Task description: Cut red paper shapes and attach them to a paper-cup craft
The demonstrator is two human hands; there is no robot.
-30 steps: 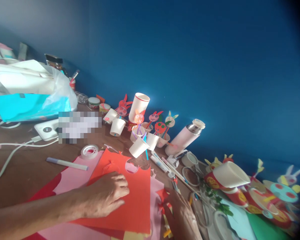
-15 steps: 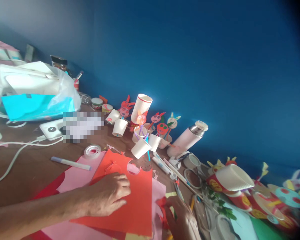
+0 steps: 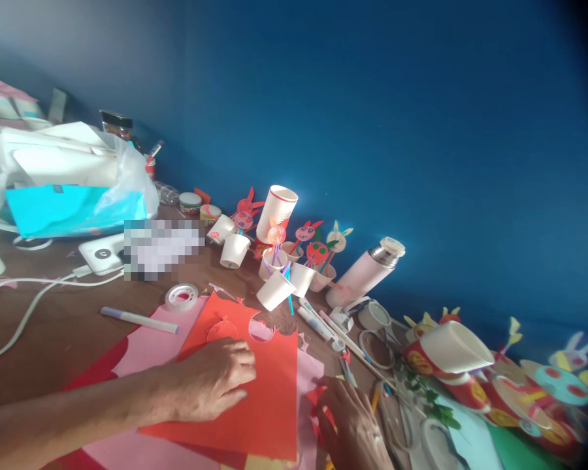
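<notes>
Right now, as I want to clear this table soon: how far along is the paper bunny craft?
Done: several bunny faces stand in cups by the wall, and the orange sheet has a round hole cut out. In hand: the left hand presses that sheet, the right hand touches red scraps. Left: a few white cups lie without bunnies.

Light: soft daylight from the left; blue wall paler there
Edges: dark vignette at right, scene tilted
Focus: left hand fairly sharp, paper crafts at lower right blurred
</notes>
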